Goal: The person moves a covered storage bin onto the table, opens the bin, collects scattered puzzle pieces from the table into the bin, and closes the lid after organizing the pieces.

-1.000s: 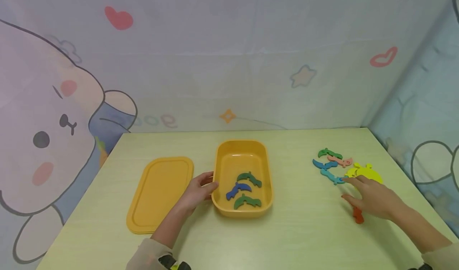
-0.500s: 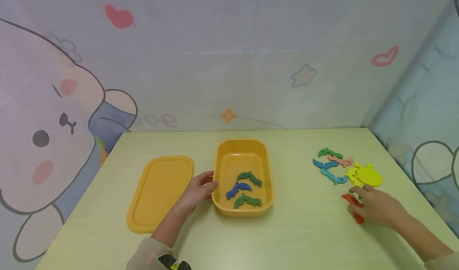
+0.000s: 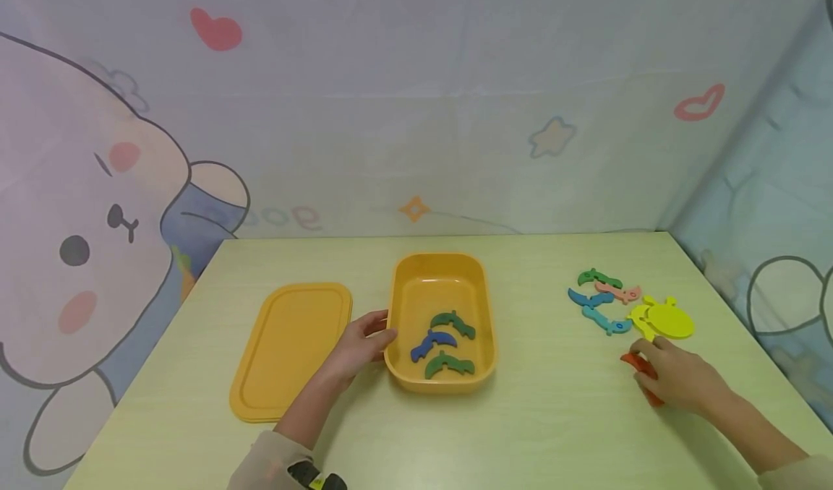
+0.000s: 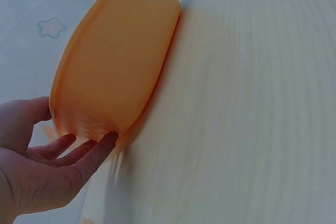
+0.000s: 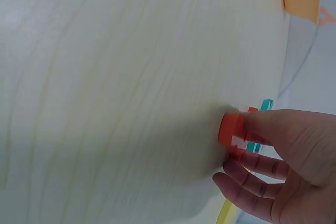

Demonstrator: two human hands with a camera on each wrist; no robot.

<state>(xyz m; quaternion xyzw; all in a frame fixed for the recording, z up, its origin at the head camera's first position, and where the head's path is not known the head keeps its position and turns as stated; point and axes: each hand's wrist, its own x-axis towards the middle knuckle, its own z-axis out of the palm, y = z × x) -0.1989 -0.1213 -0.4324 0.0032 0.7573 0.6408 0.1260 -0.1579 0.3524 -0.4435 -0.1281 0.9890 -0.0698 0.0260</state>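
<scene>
On the right of the head view, my right hand (image 3: pixel 683 374) pinches a red curved toy piece (image 3: pixel 636 362) between thumb and fingers. The right wrist view shows the red piece's thick end (image 5: pixel 230 129) beside the thumb, close to the table; the hand covers part of it. My left hand (image 3: pixel 358 342) rests against the outside left wall of a yellow-orange plastic box (image 3: pixel 488 331), fingers fairly straight in the left wrist view. Inside the box lie two green curved pieces (image 3: pixel 449 365) and a blue one (image 3: pixel 432 344).
Past the right hand lie a light-blue piece (image 3: pixel 605 321), a blue piece (image 3: pixel 590 299), a pink piece (image 3: pixel 618 291), a green piece (image 3: pixel 599 279) and a yellow round-bodied piece (image 3: pixel 670 320). A flat yellow-orange lid (image 3: pixel 293 353) lies left of the box.
My right hand has come back from above the light-blue and yellow pieces, closed its fingers on the red piece and shifted it slightly. The left hand and box have stayed put.
</scene>
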